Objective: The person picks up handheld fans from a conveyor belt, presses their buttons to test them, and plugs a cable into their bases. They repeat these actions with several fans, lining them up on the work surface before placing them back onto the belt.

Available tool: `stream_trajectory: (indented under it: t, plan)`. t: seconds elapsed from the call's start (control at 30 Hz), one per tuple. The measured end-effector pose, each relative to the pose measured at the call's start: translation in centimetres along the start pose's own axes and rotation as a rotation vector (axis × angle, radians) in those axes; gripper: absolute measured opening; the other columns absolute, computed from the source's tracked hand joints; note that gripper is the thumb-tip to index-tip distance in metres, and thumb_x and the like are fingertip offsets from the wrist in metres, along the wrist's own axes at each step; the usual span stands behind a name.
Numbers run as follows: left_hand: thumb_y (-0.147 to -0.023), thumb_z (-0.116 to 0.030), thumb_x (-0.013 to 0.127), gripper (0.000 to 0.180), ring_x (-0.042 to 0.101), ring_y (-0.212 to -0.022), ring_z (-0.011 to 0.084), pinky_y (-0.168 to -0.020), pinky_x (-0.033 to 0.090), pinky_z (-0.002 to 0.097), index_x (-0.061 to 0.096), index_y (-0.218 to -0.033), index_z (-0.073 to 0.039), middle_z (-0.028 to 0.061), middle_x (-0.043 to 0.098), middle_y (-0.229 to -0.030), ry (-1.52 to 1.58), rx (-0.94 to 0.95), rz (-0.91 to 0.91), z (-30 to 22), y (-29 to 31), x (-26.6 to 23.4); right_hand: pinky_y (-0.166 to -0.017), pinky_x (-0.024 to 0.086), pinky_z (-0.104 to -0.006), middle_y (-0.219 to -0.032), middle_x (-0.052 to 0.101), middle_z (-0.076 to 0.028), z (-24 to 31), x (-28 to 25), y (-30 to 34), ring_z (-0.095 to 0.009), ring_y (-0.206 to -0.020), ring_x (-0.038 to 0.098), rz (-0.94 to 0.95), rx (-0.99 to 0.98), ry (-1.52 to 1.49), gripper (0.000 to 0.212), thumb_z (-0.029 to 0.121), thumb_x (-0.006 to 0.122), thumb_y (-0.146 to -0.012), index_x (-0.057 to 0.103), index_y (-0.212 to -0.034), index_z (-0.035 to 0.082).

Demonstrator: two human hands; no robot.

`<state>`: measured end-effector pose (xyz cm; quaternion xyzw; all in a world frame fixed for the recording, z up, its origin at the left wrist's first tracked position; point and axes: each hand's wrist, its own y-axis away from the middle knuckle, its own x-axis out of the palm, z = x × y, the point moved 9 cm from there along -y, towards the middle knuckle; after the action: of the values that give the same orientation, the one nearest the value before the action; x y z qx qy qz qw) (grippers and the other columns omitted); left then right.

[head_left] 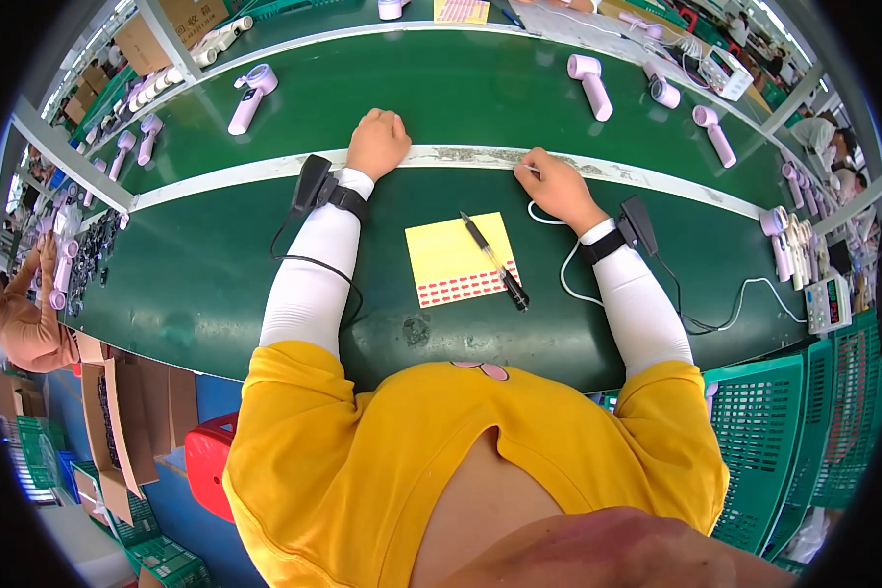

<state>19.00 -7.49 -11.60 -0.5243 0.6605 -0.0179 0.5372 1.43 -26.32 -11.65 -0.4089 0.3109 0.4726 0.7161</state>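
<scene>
Cable [563,276] loops beside the right hand [563,191], its tip between the fingers [532,177].

Rows of small red arrows [467,285] are lining the near edge of the yellow sheet [451,250]. Dark printed characters [198,14] are showing on the brown carton [157,44] at the upper left, and lit figures [833,291] are glowing, too small to read surely, on the small white instrument [828,306] at the right

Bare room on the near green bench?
Widest: between the black parts pile and white left sleeve. Smaller: from that sleeve's black cable to the yellow sheet. Crowded: right end, with display box and pale purple handhelds.
</scene>
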Motion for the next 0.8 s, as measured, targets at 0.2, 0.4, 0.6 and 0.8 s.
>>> stream_trajectory:
  t: [0.2, 0.4, 0.6, 0.8]
  plan:
    - [-0.083, -0.015, 0.043, 0.023, 0.052, -0.083, 0.0358, -0.076, 0.043, 0.0405, 0.057, -0.078, 0.004, 0.0198, 0.056, -0.083, 0.032, 0.015, 0.035, -0.03, 0.17, 0.31, -0.059, 0.043, -0.0380, -0.072, 0.060, -0.015, 0.05, -0.01, -0.03, -0.030, -0.066, 0.058, 0.008, -0.012, 0.010, 0.026, 0.029, 0.052, -0.084, 0.051, -0.088, 0.004]
    - [-0.084, -0.014, 0.043, 0.022, 0.053, -0.082, 0.0356, -0.075, 0.043, 0.0410, 0.057, -0.078, 0.003, 0.0192, 0.056, -0.083, 0.073, 0.068, 0.044, -0.41, -0.07, 0.44, -0.059, 0.043, -0.0389, -0.072, 0.059, -0.016, 0.15, -0.08, -0.13, -0.032, -0.067, 0.057, 0.023, -0.027, 0.031, 0.028, 0.030, 0.052, -0.085, 0.051, -0.087, 0.003]
    - [-0.083, -0.011, 0.043, 0.021, 0.053, -0.083, 0.0349, -0.076, 0.043, 0.0393, 0.058, -0.081, 0.003, 0.0194, 0.056, -0.083, 0.093, 0.080, 0.068, -0.36, 0.22, 0.66, -0.061, 0.043, -0.0404, -0.071, 0.059, -0.018, 0.15, 0.14, -0.14, -0.035, -0.068, 0.056, 0.029, -0.037, 0.034, 0.031, 0.032, 0.048, -0.088, 0.051, -0.086, 0.001]
    - [-0.084, -0.014, 0.043, 0.021, 0.052, -0.080, 0.0355, -0.073, 0.043, 0.0424, 0.054, -0.073, 0.002, 0.0190, 0.054, -0.079, 0.132, 0.115, 0.053, -0.98, 0.34, 0.47, -0.062, 0.043, -0.0404, -0.072, 0.058, -0.019, 0.21, 0.15, -0.10, -0.035, -0.070, 0.057, 0.073, -0.026, 0.051, 0.033, 0.033, 0.046, -0.089, 0.051, -0.086, 0.001]
